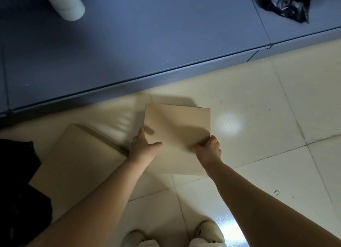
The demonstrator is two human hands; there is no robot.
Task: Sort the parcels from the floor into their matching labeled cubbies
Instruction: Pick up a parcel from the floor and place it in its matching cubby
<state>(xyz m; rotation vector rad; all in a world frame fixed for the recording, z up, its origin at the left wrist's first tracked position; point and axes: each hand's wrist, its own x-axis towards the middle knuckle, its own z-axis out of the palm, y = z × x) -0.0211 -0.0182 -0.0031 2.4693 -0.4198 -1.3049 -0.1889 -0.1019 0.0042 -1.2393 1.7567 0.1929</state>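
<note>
Two big surfaces filled most of the view: one blue-grey metal shelf base (147, 34) across the top, and the pale tiled floor (276, 117) below it. Two cardboard parcels were down there. The bigger flat box (73, 163) lay at the left, just beside the person's left forearm, with one dark bundle of cloth (18, 191) at its left edge. The smaller box (177, 134) sat right in the middle and was the one being handled. Its far edge looked slightly raised off the tiles, though the blur made that hard to call. Left hand (142, 147) gripped its left edge, thumb lying across the top face; right hand (208, 149) had its fingers curled round the near right corner. On the shelf sat one white roll (64, 3) at the far left and one crumpled black plastic bag (287, 3) at the far right. Two pale slippers (206, 233) peeked in at the bottom.
</note>
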